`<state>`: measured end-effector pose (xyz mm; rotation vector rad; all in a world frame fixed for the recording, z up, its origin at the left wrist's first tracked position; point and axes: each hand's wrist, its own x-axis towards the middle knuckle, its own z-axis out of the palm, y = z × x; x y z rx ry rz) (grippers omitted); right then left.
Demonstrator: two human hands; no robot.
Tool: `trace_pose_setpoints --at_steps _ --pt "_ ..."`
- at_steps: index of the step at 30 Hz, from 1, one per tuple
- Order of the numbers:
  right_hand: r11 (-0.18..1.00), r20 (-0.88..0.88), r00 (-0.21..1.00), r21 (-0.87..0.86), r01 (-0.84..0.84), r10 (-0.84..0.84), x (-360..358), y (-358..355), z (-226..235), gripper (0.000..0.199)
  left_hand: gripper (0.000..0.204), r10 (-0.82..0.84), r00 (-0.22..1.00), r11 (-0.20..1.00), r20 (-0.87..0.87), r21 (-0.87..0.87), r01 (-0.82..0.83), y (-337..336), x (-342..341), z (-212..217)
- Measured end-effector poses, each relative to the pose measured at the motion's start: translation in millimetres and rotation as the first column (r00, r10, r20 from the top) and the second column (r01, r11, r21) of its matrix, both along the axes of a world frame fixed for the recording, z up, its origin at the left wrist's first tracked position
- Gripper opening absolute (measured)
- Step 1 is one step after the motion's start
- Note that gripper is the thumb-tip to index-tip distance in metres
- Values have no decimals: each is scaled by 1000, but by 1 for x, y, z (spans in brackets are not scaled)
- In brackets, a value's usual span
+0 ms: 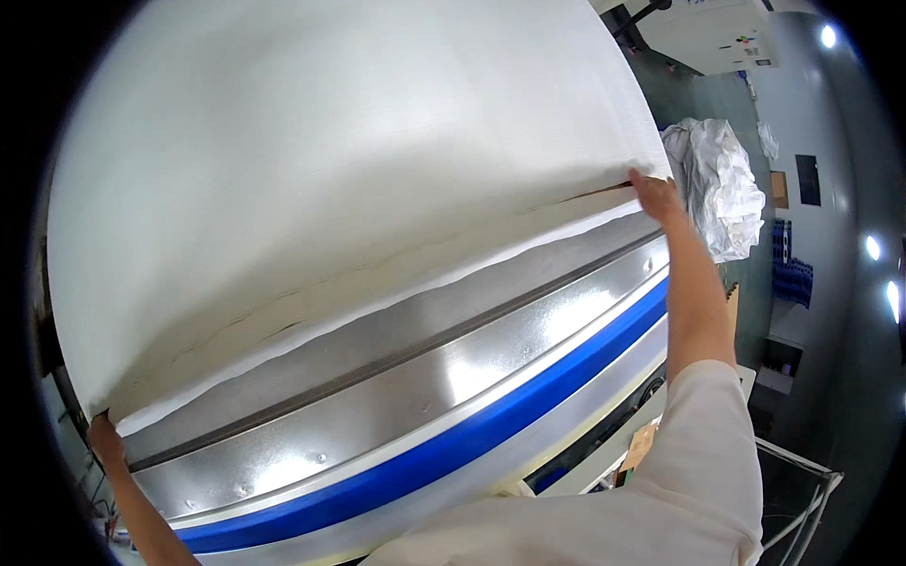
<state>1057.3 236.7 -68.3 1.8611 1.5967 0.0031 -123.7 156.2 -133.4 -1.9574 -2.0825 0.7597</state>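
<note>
Gripping the white fabric sheet (330,170) above the metal rail (396,396), left hand (104,439) and right hand (656,196) pinch corners; uneven pull risks slipping.

Grey wall (830,123) with bright ceiling lights (828,36), dark green floor (698,99)

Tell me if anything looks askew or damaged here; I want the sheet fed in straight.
Nothing looks torn or spilled. The white sheet is held at its near edge by the left hand and right hand, above the metal table edge. A few shallow creases run along that near edge; otherwise it lies smooth.
</note>
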Motion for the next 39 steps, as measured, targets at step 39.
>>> trace_pose_setpoints --at_steps 39 --pt "785 108 964 -606 -129 243 56 -219 77 21 18 -56 950 507 -307 -829 -238 -250 133 89"
